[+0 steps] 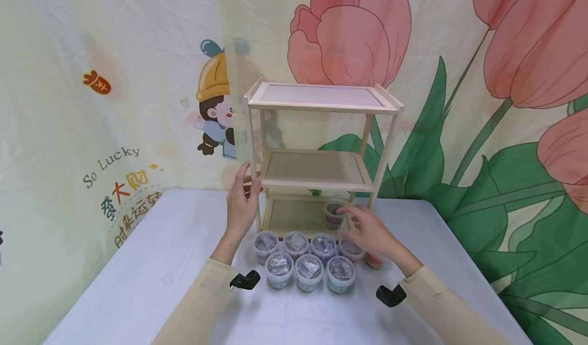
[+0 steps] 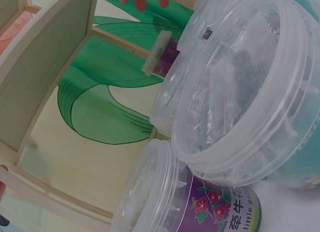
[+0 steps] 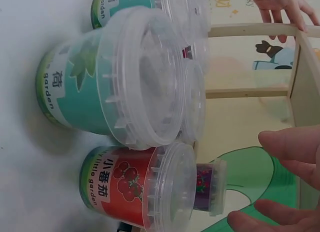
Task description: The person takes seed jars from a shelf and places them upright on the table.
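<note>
A three-tier wooden shelf rack (image 1: 321, 184) stands on the table. My left hand (image 1: 243, 197) holds its left post at the middle tier, thumb in front and fingers behind. On the bottom tier, toward the right, sits a small purple-labelled tub (image 1: 334, 216) with a clear lid; it also shows in the right wrist view as the purple tub (image 3: 204, 187). My right hand (image 1: 367, 227) reaches beside that tub, fingers spread and holding nothing. In the right wrist view these fingers (image 3: 282, 212) are apart from the tub's lid.
Several clear-lidded tubs stand in two rows before the rack, including a teal-labelled tub (image 3: 82, 84), a red-labelled tub (image 3: 127, 184) and a purple-labelled tub (image 2: 212, 204). The white table (image 1: 142, 284) extends to both sides. A printed cloth (image 1: 441, 146) hangs behind.
</note>
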Demonstrator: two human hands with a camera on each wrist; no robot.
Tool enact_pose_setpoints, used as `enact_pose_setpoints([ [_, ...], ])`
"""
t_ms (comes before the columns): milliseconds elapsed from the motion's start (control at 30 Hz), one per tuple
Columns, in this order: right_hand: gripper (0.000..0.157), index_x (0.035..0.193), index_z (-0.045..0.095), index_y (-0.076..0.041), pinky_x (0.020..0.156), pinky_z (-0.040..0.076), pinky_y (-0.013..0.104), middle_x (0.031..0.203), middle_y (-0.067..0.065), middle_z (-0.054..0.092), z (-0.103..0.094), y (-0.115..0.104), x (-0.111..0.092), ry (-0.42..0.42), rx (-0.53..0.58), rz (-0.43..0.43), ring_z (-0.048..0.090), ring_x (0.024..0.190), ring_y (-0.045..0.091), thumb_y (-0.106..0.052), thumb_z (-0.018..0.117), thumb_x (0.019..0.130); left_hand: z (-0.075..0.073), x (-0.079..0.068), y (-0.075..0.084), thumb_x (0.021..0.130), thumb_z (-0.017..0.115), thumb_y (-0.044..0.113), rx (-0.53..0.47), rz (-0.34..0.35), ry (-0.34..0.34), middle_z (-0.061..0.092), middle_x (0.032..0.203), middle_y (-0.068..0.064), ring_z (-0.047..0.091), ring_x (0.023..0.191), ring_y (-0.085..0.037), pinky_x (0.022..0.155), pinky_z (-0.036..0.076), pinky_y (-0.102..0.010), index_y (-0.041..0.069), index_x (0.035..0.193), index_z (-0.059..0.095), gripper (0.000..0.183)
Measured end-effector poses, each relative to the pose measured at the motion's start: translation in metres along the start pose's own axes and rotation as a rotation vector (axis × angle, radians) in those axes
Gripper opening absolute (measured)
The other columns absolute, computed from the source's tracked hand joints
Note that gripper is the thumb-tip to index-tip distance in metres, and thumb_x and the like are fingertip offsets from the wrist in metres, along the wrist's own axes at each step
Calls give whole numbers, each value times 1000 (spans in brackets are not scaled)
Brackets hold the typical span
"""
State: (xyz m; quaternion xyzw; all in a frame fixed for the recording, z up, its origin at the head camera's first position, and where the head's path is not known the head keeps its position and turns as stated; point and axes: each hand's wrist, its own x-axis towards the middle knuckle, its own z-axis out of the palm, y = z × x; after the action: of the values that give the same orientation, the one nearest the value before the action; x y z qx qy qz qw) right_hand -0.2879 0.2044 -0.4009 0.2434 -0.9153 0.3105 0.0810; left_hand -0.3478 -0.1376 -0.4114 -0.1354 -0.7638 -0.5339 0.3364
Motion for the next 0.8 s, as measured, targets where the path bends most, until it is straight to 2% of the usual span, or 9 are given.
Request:
enact_pose_setpoints([
  [200, 54, 144, 59, 1, 99, 54, 60, 142, 26, 61, 3, 5, 18, -31, -29, 20, 60, 125, 46, -9, 78, 95, -1, 0, -1, 111, 60, 24, 0, 0, 4, 73, 126, -12, 76, 95, -32, 89, 60, -50, 25, 160, 43, 52],
  [400, 58, 145, 56, 7, 109, 47, 64, 146, 27, 60, 10, 10, 34, -64, -31, 14, 55, 135, 50, -7, 77, 93, -1, -1, -2, 111, 59, 25, -4, -1, 7, 73, 127, -12, 76, 94, -31, 88, 61, -50, 26, 161, 43, 52],
  [700, 68, 155, 45, 3, 104, 47, 67, 152, 37, 46, 22, 23, 46, -154, 22, 191, 49, 137, 53, -10, 75, 95, 0, -1, -1, 111, 59, 23, -6, -2, 2, 73, 125, -12, 76, 94, -32, 87, 61, -49, 26, 160, 43, 52],
  [800, 70, 156, 43, 2, 105, 48, 66, 152, 38, 46, 25, 27, 47, -162, 32, 217, 49, 136, 52, -12, 75, 96, 0, 0, -1, 111, 59, 24, -8, 3, 1, 72, 124, -13, 76, 94, -35, 87, 61, -50, 26, 160, 43, 52],
])
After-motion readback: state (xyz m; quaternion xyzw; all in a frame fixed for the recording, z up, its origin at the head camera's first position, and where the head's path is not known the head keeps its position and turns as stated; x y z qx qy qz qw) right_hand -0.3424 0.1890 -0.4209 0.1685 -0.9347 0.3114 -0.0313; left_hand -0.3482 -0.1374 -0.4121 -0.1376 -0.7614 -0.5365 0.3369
